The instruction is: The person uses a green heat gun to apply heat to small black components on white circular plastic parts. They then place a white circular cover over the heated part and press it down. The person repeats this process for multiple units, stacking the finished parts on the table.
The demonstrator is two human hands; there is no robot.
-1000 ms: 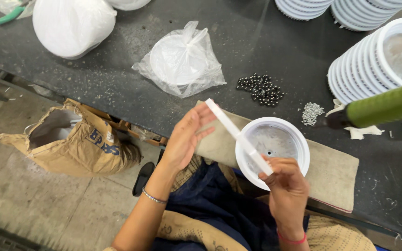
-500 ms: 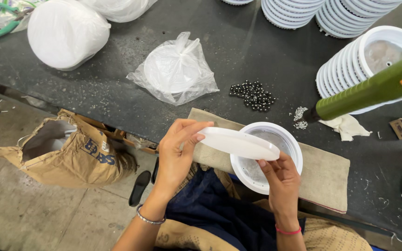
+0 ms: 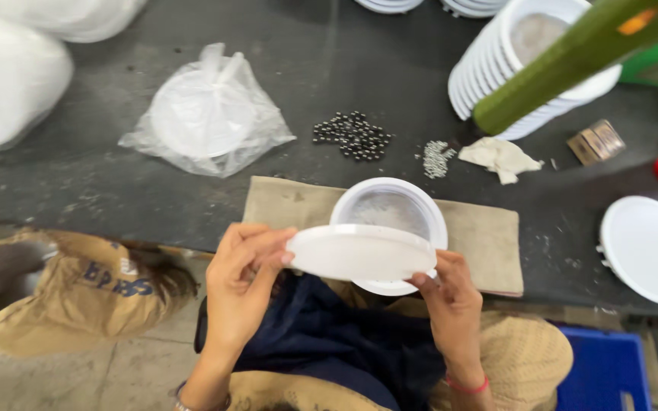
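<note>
Both hands hold one white round disc [image 3: 359, 252] nearly flat, just above the near rim of a white round housing [image 3: 390, 209] that lies on a tan cloth pad [image 3: 481, 236]. My left hand [image 3: 241, 285] pinches the disc's left edge between thumb and fingers. My right hand [image 3: 447, 293] grips the disc's right underside. The housing's frosted inside shows behind the disc.
On the dark table [image 3: 78, 183] lie a clear bag with a white disc [image 3: 207, 114], a heap of small dark balls [image 3: 353, 137], a small heap of silvery bits [image 3: 437, 157], a rag [image 3: 500, 158], stacked white housings [image 3: 496, 68], a lone white disc [image 3: 649, 247]. A green bar [image 3: 565, 61] crosses above.
The disc was held on edge a second ago; both hands have turned it to lie flat and lowered it over the housing's near rim. The view has shifted closer.
</note>
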